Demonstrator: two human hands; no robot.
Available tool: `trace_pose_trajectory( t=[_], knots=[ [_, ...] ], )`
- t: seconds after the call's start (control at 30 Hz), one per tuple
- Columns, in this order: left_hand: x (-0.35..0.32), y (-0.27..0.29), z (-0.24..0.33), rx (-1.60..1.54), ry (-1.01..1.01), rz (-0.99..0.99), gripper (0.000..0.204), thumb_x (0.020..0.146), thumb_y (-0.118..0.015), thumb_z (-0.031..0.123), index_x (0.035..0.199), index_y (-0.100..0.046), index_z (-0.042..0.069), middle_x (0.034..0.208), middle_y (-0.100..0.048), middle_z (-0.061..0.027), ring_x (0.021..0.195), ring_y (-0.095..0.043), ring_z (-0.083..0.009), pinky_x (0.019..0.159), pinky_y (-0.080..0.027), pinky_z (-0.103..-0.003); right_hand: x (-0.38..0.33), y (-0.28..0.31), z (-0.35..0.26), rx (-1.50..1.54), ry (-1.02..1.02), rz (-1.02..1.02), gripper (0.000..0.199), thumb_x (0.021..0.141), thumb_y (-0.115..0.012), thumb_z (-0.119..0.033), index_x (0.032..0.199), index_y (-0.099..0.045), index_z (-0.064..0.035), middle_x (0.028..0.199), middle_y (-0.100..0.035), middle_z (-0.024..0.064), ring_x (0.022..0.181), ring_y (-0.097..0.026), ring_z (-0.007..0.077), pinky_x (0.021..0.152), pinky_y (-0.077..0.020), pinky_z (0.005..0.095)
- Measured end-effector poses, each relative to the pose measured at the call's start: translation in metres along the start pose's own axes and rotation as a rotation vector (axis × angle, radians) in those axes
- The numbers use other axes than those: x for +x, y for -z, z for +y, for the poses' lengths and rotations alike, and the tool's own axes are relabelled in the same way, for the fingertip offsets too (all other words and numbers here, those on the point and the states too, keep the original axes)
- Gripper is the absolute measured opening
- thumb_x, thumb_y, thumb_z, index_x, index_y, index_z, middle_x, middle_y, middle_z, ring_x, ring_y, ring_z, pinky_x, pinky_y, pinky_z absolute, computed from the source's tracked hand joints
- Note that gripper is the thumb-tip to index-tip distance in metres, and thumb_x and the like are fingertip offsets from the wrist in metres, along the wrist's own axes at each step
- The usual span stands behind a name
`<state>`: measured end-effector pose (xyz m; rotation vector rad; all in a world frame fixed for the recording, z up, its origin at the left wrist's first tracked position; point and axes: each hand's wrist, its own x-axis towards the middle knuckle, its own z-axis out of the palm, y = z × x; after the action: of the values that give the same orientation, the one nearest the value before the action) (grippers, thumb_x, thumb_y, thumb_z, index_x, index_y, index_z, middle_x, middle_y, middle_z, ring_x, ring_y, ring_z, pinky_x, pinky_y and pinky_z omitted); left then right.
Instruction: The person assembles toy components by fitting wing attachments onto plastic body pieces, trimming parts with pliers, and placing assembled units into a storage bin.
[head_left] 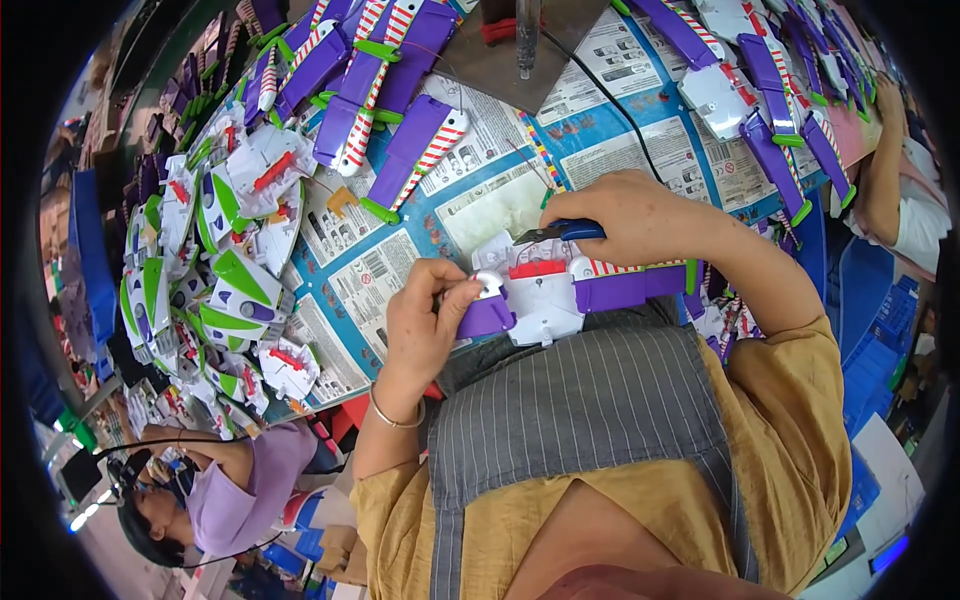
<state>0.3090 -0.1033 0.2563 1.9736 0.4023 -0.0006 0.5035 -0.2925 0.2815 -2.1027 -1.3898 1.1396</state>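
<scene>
Toy wing pack (pixel 560 290) between left hand (pixel 425 325), right hand (pixel 630 220).

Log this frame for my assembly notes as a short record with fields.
left hand: pinches the purple wing end of the toy part
right hand: holds blue-handled pliers over the part's red strip
table: covered with printed sheets
left pile: white-green shells
top: purple wings
others: person in lilac lower left; an arm at right

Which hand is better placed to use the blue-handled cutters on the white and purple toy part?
Right, probably: the right hand already grips the blue-handled cutters above the toy part, while the left hand steadies its purple end.
</scene>
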Motion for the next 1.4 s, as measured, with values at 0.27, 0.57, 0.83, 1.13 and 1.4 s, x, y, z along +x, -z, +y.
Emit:
trace_pose_trajectory(
  t=[0.27,0.57,0.83,1.13,1.4],
  knots=[
    [-0.004,-0.001,0.001,-0.012,0.070,0.011,0.026,0.077,-0.073,0.014,0.082,-0.051,0.003,0.063,-0.056,-0.0026,0.054,-0.049,-0.0055,0.049,-0.039,-0.020,0.000,0.003,0.004,0.010,0.044,-0.001,0.028,0.074,-0.059,-0.016,0.102,-0.057,-0.0138,0.073,-0.061,0.0117,0.074,-0.061,0.0310,0.068,-0.0454,0.0427],
    [0.002,0.002,0.001,0.009,0.057,0.001,0.027,0.075,-0.075,0.014,0.079,-0.051,0.003,0.064,-0.055,-0.0011,0.055,-0.049,-0.0051,0.049,-0.039,-0.019,-0.001,0.006,0.004,-0.012,0.060,-0.009,0.027,0.074,-0.060,-0.018,0.100,-0.058,-0.0133,0.075,-0.062,0.0124,0.077,-0.061,0.0319,0.068,-0.0459,0.0431],
    [0.005,0.012,0.023,0.271,0.049,-0.092,0.028,0.074,-0.075,0.017,0.078,-0.050,0.004,0.063,-0.055,-0.0045,0.052,-0.051,-0.0107,0.047,-0.039,-0.023,0.000,-0.001,0.004,-0.039,0.060,-0.005,0.027,0.072,-0.062,-0.016,0.099,-0.057,-0.0148,0.070,-0.060,0.0104,0.072,-0.061,0.0312,0.065,-0.0448,0.0429],
    [-0.004,0.010,0.028,0.260,-0.019,-0.017,0.028,0.074,-0.075,0.017,0.077,-0.050,0.004,0.059,-0.052,-0.0039,0.050,-0.049,-0.0097,0.046,-0.037,-0.023,0.000,-0.005,0.002,-0.060,0.083,0.012,0.029,0.071,-0.064,-0.013,0.099,-0.057,-0.0153,0.074,-0.061,0.0098,0.075,-0.060,0.0311,0.068,-0.0438,0.0427],
    [-0.002,0.011,0.016,0.086,0.046,-0.061,0.026,0.074,-0.075,0.014,0.079,-0.052,0.003,0.064,-0.057,-0.0026,0.055,-0.051,-0.0073,0.050,-0.039,-0.020,0.000,-0.003,0.002,-0.069,0.070,-0.004,0.029,0.071,-0.065,-0.014,0.099,-0.057,-0.0153,0.078,-0.062,0.0079,0.077,-0.060,0.0305,0.071,-0.0439,0.0418]
  ],
)
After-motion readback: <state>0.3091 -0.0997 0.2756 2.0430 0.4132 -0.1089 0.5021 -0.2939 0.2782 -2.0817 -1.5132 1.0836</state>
